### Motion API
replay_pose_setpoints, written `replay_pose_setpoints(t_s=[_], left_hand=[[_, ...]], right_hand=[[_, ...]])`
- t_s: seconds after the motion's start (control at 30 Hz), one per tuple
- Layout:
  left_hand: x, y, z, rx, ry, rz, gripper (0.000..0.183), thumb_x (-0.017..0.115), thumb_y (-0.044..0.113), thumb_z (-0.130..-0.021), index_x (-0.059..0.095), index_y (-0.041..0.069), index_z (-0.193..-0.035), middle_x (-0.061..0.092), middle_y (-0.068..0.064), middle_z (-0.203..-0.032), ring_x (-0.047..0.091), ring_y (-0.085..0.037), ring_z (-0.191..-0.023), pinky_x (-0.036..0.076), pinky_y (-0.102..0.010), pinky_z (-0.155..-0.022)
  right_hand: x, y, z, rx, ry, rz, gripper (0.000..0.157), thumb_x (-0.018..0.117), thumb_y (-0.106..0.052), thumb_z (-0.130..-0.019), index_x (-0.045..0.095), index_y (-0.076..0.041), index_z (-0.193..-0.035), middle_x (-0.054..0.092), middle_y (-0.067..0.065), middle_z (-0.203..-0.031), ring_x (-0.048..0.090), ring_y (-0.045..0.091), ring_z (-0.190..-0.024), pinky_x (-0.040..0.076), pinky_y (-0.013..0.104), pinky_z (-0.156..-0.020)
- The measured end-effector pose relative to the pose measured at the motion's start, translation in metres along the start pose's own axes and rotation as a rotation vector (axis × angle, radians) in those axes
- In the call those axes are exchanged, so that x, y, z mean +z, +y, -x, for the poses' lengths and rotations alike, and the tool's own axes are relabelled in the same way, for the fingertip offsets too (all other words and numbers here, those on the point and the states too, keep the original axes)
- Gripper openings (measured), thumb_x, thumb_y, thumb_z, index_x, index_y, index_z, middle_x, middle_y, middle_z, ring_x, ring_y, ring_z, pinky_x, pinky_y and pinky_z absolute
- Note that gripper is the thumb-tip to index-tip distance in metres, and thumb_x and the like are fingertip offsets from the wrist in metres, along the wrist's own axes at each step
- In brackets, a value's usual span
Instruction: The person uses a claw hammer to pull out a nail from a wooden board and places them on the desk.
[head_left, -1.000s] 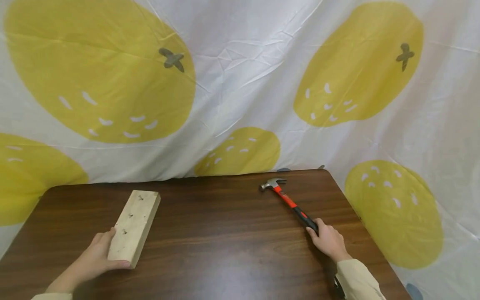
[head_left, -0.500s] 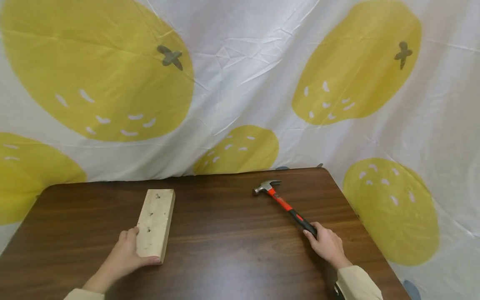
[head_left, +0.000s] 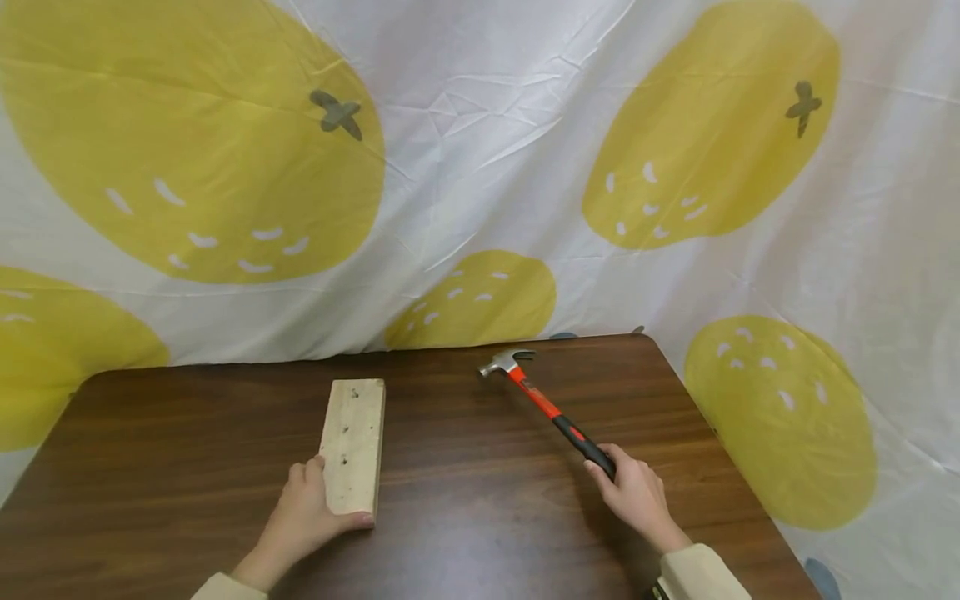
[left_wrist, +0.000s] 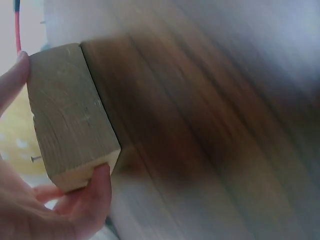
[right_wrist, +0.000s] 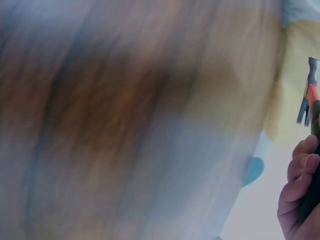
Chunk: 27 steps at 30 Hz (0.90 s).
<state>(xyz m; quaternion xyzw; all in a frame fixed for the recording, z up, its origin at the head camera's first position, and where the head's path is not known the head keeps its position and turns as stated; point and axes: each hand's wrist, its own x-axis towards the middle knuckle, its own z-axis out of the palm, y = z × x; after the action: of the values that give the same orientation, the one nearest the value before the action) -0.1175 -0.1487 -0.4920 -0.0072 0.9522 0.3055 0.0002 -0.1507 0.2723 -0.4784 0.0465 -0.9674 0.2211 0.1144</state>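
Note:
A pale wooden block [head_left: 354, 446] lies in the left half of the table in the head view, with several nails standing in a row on its upper face. My left hand [head_left: 303, 508] grips its near end, thumb on the right edge and fingers along the left side. The left wrist view shows the block's end face [left_wrist: 70, 110] and one nail [left_wrist: 36, 159] sticking out past the fingers. My right hand [head_left: 633, 492] holds a claw hammer [head_left: 543, 404] by the black end of its red and black handle. The hammer's steel head points toward the far left, right of the block.
The dark wood-grain table [head_left: 465, 500] has rounded far corners. Behind it and along its right side hangs a white cloth [head_left: 480, 183] printed with large yellow fruit.
My left hand and the block have moved right, toward the middle of the table, and the block has turned straighter. My right hand has shifted slightly left with the hammer.

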Motion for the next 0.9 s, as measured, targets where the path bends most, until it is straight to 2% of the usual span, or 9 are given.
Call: replay_pose_setpoints(t_s=[0.2,0.5,0.7,0.9], left_hand=[[0.02,0.02,0.0,-0.01,0.028,0.0,0.118,0.082,0.056,-0.045,0.033,-0.017,-0.123,0.042,-0.03,-0.101,0.05,-0.039,-0.088,0.048,-0.05,-0.069],[0.043,0.049,0.004,-0.065,0.06,0.001,0.111,0.082,0.057,-0.044,0.037,-0.011,-0.119,0.04,-0.023,-0.096,0.048,-0.038,-0.085,0.047,-0.048,-0.057],[0.058,0.066,0.005,-0.045,0.105,0.007,0.104,0.083,0.055,-0.042,0.038,-0.01,-0.111,0.039,-0.021,-0.091,0.047,-0.036,-0.078,0.046,-0.044,-0.054],[0.069,0.079,0.008,-0.024,0.135,-0.019,0.105,0.082,0.056,-0.041,0.039,-0.01,-0.111,0.039,-0.02,-0.09,0.047,-0.035,-0.076,0.046,-0.043,-0.054]], right_hand=[[-0.005,-0.012,0.001,-0.034,0.028,-0.01,0.027,0.067,-0.025,-0.081,0.063,-0.01,-0.102,0.035,-0.009,-0.048,0.032,0.007,-0.041,0.026,0.025,-0.037],[-0.016,-0.031,0.005,-0.065,0.049,-0.031,0.027,0.068,-0.025,-0.081,0.063,-0.01,-0.102,0.034,-0.01,-0.048,0.029,0.004,-0.04,0.025,0.023,-0.036],[-0.022,-0.045,0.007,-0.052,0.058,-0.072,0.025,0.07,-0.023,-0.079,0.064,-0.011,-0.101,0.035,-0.01,-0.046,0.03,0.002,-0.038,0.026,0.023,-0.035],[-0.023,-0.057,0.007,-0.065,0.074,-0.082,0.025,0.072,-0.022,-0.077,0.065,-0.012,-0.099,0.033,-0.011,-0.046,0.03,0.002,-0.039,0.026,0.023,-0.036]])
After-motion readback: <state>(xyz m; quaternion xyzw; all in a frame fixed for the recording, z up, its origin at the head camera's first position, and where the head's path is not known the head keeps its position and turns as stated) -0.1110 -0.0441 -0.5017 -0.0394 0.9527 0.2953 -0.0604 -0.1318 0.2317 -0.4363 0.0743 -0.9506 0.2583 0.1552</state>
